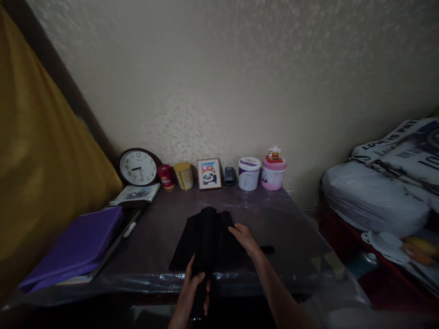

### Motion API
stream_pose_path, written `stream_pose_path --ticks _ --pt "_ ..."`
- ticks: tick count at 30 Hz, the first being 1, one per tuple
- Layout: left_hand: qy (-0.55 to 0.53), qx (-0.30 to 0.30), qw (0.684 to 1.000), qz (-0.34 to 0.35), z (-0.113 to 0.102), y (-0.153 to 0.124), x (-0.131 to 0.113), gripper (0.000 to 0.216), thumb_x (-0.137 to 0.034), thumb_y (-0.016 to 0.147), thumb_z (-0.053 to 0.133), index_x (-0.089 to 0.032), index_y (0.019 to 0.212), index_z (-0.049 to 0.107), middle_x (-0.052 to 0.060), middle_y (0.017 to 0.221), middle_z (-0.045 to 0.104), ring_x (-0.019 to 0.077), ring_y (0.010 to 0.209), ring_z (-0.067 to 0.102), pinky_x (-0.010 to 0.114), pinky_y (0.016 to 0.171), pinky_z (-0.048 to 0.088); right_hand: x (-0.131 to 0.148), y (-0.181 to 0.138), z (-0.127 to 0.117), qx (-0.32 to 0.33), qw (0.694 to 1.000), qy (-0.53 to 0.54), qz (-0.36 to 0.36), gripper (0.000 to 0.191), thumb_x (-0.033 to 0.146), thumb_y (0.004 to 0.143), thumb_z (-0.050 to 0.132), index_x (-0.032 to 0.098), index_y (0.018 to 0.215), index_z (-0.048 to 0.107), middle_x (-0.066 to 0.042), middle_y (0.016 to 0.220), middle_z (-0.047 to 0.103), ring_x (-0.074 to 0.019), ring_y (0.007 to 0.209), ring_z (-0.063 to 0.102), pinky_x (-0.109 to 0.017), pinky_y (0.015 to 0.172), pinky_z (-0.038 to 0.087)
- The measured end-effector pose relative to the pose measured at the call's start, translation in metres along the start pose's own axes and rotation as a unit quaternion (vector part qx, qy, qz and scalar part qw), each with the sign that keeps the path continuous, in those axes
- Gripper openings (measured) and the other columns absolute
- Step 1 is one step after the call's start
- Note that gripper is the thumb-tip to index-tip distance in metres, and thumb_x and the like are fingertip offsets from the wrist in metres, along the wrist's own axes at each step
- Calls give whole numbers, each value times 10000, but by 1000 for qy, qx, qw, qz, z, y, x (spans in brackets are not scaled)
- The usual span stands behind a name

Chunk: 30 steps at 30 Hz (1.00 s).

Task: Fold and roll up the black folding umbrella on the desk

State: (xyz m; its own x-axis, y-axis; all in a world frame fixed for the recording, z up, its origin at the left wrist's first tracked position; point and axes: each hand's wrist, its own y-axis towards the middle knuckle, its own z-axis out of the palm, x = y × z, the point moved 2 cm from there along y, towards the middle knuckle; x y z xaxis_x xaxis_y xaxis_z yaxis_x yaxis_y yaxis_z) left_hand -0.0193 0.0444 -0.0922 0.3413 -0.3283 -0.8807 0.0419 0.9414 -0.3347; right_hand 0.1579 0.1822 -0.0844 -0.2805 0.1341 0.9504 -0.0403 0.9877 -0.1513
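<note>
A black cloth lies partly folded on the dark table, with a raised fold running down its middle toward the front edge. My left hand is closed around the near end of that fold, at the table's front edge. My right hand rests flat on the cloth's right half, fingers stretched out and pointing left.
Along the wall stand a round clock, a red tin, a gold tin, a panda picture frame, a white tub and a pink jar. A purple folder lies at left. Bundled bags sit at right.
</note>
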Motion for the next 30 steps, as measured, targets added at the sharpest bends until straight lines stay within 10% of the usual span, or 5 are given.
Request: stream_pose_path --ticks 16,30 --pt "15 8 1000 -9 2 -1 -3 828 -433 785 463 -317 1377 -104 -63 562 521 99 301 449 185 293 356 52 13 13 51 995 26 -80 293 311 751 483 106 919 608 -43 786 622 -134 692 563 -206 572 406" --pt "95 -4 995 -6 10 -10 -9 899 -524 771 463 -268 1384 -142 -68 562 525 95 310 468 179 310 362 78 14 83 27 970 -226 -82 347 258 777 493 101 1086 525 -95 880 636 -180 844 590 -242 685 405"
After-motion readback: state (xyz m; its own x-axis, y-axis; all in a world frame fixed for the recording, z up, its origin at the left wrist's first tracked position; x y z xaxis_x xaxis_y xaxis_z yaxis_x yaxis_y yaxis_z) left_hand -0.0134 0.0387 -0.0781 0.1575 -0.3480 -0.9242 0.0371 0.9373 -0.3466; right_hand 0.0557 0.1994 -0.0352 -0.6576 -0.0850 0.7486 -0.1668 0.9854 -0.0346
